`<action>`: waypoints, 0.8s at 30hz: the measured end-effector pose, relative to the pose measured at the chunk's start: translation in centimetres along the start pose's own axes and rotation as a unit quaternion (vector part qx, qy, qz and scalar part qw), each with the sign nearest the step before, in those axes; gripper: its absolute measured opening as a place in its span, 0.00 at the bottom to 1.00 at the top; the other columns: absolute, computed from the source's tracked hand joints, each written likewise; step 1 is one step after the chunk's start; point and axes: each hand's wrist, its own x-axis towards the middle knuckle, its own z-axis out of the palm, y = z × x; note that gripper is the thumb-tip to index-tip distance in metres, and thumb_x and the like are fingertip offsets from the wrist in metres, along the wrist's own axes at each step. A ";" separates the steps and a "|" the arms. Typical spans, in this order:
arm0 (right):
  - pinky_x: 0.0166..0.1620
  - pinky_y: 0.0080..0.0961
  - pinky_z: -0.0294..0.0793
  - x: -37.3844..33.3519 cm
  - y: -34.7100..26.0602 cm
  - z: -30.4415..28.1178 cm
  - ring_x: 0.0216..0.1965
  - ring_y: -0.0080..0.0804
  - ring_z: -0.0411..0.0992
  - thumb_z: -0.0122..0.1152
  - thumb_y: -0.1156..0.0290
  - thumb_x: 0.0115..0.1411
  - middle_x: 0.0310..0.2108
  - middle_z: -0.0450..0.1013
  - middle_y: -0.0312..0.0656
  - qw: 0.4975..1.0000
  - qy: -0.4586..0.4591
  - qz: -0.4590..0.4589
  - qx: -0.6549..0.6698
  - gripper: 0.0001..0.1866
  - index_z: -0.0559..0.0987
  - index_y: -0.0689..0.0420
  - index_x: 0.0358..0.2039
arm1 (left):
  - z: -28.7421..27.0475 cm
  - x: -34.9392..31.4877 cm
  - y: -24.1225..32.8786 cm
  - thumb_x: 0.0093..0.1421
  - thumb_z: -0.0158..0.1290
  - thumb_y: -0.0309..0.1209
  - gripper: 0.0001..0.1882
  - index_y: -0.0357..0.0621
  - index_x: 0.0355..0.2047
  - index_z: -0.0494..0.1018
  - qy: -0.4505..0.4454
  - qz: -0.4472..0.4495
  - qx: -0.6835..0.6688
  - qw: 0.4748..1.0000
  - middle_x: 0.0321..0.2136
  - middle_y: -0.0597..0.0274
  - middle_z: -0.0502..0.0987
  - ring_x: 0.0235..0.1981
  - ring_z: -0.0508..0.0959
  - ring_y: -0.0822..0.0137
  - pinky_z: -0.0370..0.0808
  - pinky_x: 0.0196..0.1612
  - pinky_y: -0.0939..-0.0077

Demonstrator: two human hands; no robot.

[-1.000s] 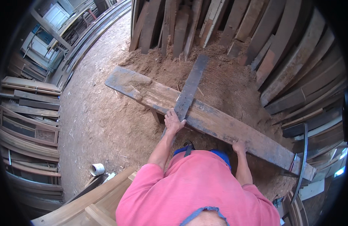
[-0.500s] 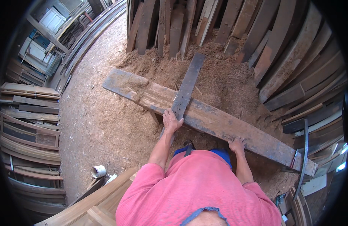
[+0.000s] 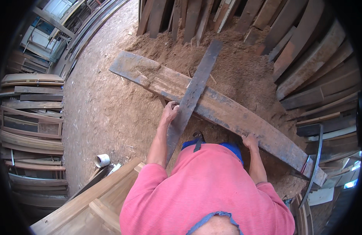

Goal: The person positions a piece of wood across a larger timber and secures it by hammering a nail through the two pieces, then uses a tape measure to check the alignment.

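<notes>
A long dark plank (image 3: 193, 94) lies across a thick, worn wooden beam (image 3: 232, 116), its near part reaching back past my left forearm. My left hand (image 3: 170, 112) is at the plank's left edge, fingers curled around it just on my side of the beam. The thumb is hard to make out. My right hand (image 3: 250, 141) grips the beam's near edge further right, with the fingers bent over its top. Sawdust and dark stains cover parts of the beam's upper face.
Sawdust (image 3: 122, 102) is heaped on the floor around the beam. Upright boards (image 3: 290, 43) lean in rows ahead and right. Stacked frames and boards (image 3: 32, 129) stand at the left. A white cup-like container (image 3: 102, 160) and a pale wooden panel (image 3: 83, 199) are at lower left.
My left hand has shifted from the plank's top to its left edge. The plank shows more of its broad face and near length. My right hand stays at the beam's edge.
</notes>
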 end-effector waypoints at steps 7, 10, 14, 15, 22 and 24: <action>0.71 0.53 0.56 0.3 0.1 -0.9 0.69 0.68 0.57 0.58 0.46 0.64 0.66 0.64 0.65 0.999 0.007 -0.013 -0.048 0.39 0.72 0.71 0.61 | 3.2 0.8 -0.4 0.63 0.58 0.33 0.19 0.37 0.52 0.79 0.004 -0.016 0.006 1.000 0.43 0.50 0.84 0.45 0.83 0.61 0.77 0.51 0.67; 0.71 0.54 0.55 -0.5 -1.6 -1.6 0.69 0.67 0.58 0.57 0.44 0.64 0.64 0.67 0.63 0.999 -0.007 -0.024 -0.045 0.38 0.75 0.69 0.59 | 2.7 2.2 -3.1 0.62 0.59 0.32 0.16 0.38 0.49 0.81 0.030 -0.041 -0.048 0.998 0.41 0.51 0.85 0.43 0.83 0.63 0.78 0.49 0.68; 0.71 0.54 0.55 -1.1 -2.2 -1.7 0.68 0.65 0.61 0.57 0.43 0.64 0.63 0.68 0.64 0.997 0.012 -0.026 -0.069 0.39 0.76 0.69 0.58 | 3.1 3.0 -4.7 0.62 0.60 0.32 0.16 0.38 0.48 0.82 0.053 -0.048 -0.083 0.994 0.39 0.54 0.85 0.41 0.83 0.65 0.78 0.47 0.70; 0.71 0.54 0.55 -1.2 -2.4 -1.7 0.68 0.65 0.61 0.57 0.43 0.64 0.63 0.68 0.64 0.997 0.013 -0.026 -0.068 0.39 0.76 0.69 0.58 | 3.2 3.1 -4.9 0.62 0.60 0.32 0.15 0.39 0.47 0.82 0.059 -0.053 -0.092 0.993 0.39 0.55 0.86 0.40 0.83 0.66 0.78 0.47 0.70; 0.67 0.48 0.65 -0.2 -2.1 -1.9 0.63 0.58 0.69 0.56 0.41 0.63 0.57 0.74 0.63 0.996 0.019 -0.042 -0.081 0.36 0.81 0.67 0.51 | 3.7 2.8 -3.8 0.61 0.61 0.33 0.15 0.39 0.46 0.83 0.067 -0.056 -0.099 0.991 0.38 0.55 0.86 0.40 0.83 0.66 0.78 0.46 0.70; 0.65 0.47 0.67 0.0 -1.9 -2.0 0.61 0.57 0.71 0.56 0.41 0.63 0.55 0.75 0.63 0.995 0.025 -0.039 -0.087 0.36 0.82 0.67 0.50 | 4.1 2.6 -2.9 0.60 0.62 0.34 0.15 0.40 0.45 0.84 0.075 -0.051 -0.065 0.994 0.37 0.56 0.86 0.40 0.84 0.66 0.79 0.47 0.70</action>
